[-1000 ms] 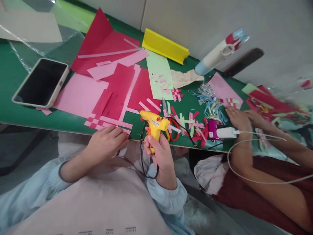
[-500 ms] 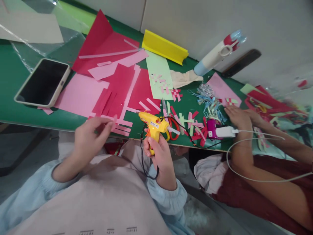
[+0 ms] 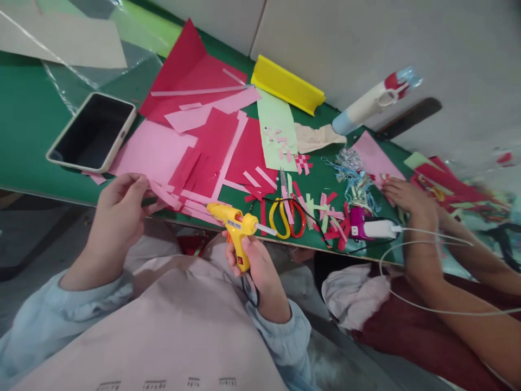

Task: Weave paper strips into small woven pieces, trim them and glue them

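Note:
My right hand is wrapped round the handle of a yellow glue gun, with a pale glue stick poking from its back and its nozzle pointing left over the pink strips. At the table's front edge, my left hand pinches the end of a pink paper strip between thumb and fingers. More pink strips lie beside it on pink and red paper. Scissors with red and yellow handles rest to the right of the glue gun, a pale pink strip across them.
A phone lies at the left. Several cut strips, tangled tinsel and a purple device with a white plug are to the right. A bottle stands behind. Another person's hands work at the right.
My left hand has moved left and down and now grips the strip end. The glue gun has shifted left and down, away from the scissors, whose handles show more.

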A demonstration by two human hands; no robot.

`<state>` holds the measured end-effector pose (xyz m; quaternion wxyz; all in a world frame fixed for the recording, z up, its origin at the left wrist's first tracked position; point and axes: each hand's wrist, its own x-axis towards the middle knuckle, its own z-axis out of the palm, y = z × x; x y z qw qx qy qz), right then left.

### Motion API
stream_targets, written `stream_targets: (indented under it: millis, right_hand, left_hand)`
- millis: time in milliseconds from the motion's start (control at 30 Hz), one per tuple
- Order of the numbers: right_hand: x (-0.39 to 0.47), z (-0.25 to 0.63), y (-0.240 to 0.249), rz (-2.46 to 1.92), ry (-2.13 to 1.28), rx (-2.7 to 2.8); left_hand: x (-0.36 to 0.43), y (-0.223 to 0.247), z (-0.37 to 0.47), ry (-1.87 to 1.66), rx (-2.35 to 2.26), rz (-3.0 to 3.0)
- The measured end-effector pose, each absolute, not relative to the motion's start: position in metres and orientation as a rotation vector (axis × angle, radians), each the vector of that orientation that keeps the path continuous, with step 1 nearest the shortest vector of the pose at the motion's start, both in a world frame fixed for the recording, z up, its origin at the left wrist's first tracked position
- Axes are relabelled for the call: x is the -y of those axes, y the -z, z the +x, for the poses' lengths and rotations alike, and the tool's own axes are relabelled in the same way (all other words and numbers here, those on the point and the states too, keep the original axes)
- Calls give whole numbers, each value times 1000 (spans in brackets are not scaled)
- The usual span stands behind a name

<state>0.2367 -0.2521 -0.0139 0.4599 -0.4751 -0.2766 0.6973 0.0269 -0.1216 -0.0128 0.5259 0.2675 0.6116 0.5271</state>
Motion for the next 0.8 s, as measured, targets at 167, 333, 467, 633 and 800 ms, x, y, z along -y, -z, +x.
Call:
stream_targets:
  millis: [167, 333, 467, 633, 800]
  right_hand:
    - [249, 224, 13, -1192, -1776, 697]
    - [245, 215, 17, -1220, -1795, 779]
    - [243, 208, 20, -1222, -1802, 796]
    - [243, 205, 19, -1230, -1796, 789]
    - [245, 206, 19, -1231, -1818, 800]
  left_hand:
    - [120, 10, 23, -1231, -1435, 551]
    - [118, 9, 21, -1215, -1421, 485]
    - [118, 3, 22, -1192, -1418, 441]
    - [117, 3, 19, -1187, -1417, 419]
    - [117, 7, 16, -1164, -1398, 424]
